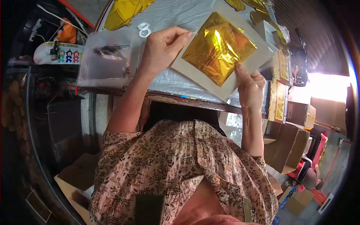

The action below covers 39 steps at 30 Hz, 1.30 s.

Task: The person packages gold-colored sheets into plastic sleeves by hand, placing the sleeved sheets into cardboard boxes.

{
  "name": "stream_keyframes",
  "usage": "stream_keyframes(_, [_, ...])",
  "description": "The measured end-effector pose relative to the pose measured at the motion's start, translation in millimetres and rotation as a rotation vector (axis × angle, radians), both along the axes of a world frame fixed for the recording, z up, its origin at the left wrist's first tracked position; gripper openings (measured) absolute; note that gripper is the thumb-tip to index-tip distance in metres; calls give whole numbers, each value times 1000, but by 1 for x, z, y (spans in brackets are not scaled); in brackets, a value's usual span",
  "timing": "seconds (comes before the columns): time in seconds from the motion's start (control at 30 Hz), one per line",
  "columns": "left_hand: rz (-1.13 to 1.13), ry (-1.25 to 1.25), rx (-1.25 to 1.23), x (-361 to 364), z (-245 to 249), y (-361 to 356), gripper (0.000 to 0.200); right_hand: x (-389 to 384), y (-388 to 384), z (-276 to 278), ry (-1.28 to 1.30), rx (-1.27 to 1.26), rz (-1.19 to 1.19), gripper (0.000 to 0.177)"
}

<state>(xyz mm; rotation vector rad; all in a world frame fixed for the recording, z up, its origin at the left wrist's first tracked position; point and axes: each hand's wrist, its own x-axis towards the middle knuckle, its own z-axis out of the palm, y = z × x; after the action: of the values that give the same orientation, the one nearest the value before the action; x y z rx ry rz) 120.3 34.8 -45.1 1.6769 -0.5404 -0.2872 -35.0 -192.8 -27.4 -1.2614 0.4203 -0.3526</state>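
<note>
A folded square of shiny gold foil (217, 48), which looks like a flat foil balloon, lies on a larger pale square sheet (221, 92) held tilted above the table. My left hand (165, 47) pinches the sheet's upper-left edge between thumb and fingertips. On the lower right, my right hand (250, 86) grips the foil and sheet together, thumb on top and fingers curled underneath. Left of my left hand lie a stack of clear plastic bags (107, 60) with small print and a small white plastic piece (143, 30).
More gold foil (125, 13) lies on the silver-covered table (165, 88). A white open box (265, 32) stands at the right. Cardboard boxes (287, 146) are stacked on the right, and another open carton (77, 180) sits at lower left. A patterned white case (63, 54) is at far left.
</note>
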Motion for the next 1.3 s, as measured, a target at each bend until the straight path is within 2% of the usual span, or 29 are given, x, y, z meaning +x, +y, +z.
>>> stream_keyframes(0.07, [45, 66, -451, -7, 9, -11, 17, -1, -3, 1, 2, -29, 12, 18])
stream_keyframes(0.1, [43, 70, -448, -5, 8, -10, 17, -1, -4, 0, 5, -27, 9, 18])
stream_keyframes(0.17, [-213, -70, -301, 6, 5, -2, 30, -1, -5, -1, 2, -17, 26, 18])
stream_keyframes(0.2, [-213, -68, -300, 9, 6, 2, 30, -2, -6, 0, 4, -15, 26, 18])
stream_keyframes(0.27, [-312, -153, -114, 12, 9, 6, 43, -4, -8, 2, 31, -2, 32, 19])
stream_keyframes(0.3, [-313, -152, -114, 11, 9, 6, 43, -6, -10, 1, 32, -2, 30, 19])
stream_keyframes(0.37, [-365, 45, -185, 10, 6, 6, 49, -8, -12, -1, 68, 41, 38, 20])
stream_keyframes(0.5, [-332, 81, -287, -1, -8, -5, 47, -8, -12, -2, 115, 53, 45, 21])
stream_keyframes(0.57, [-237, 645, -708, -7, -8, -15, 49, -5, -5, 3, 50, 141, 15, 21])
stream_keyframes(0.6, [-237, 646, -709, -14, -9, -21, 49, -6, -4, 2, 51, 140, 15, 21])
stream_keyframes(0.67, [-480, 1130, -1134, -28, -15, -36, 52, -4, -1, 0, 48, 150, 51, 21])
stream_keyframes(0.73, [-669, 1195, -1527, -49, -68, -74, 48, -2, 9, -1, 36, 143, 47, 18])
stream_keyframes(0.83, [-701, 1173, -1511, -74, -92, -95, 43, -4, 18, 1, 23, 148, 40, 15])
stream_keyframes(0.87, [-699, 1173, -1511, -80, -82, -91, 43, -5, 18, 1, 23, 158, 47, 14])
stream_keyframes(0.93, [-357, 476, -747, -89, -52, -84, 38, -5, 20, -2, 39, 130, 29, 16])
stream_keyframes(0.97, [-358, 475, -746, -90, -51, -86, 38, -5, 20, -4, 55, 102, 10, 18])
stream_keyframes(1.03, [-268, 904, -892, -94, -50, -93, 36, -7, 16, -7, 89, 108, 19, 18])
stream_keyframes(1.07, [-265, 905, -892, -95, -55, -95, 36, -7, 15, -9, 122, 113, 27, 18])
stream_keyframes(1.13, [-375, 924, -1060, -99, -70, -98, 27, -8, 16, -11, 96, 116, 35, 18])
stream_keyframes(1.27, [-335, 1062, -1053, -96, -56, -95, 24, -4, 18, -9, 76, 117, 50, 18])
stream_keyframes(1.3, [-384, 1036, -1159, -95, -62, -99, 26, -3, 16, -10, 76, 116, 51, 18])
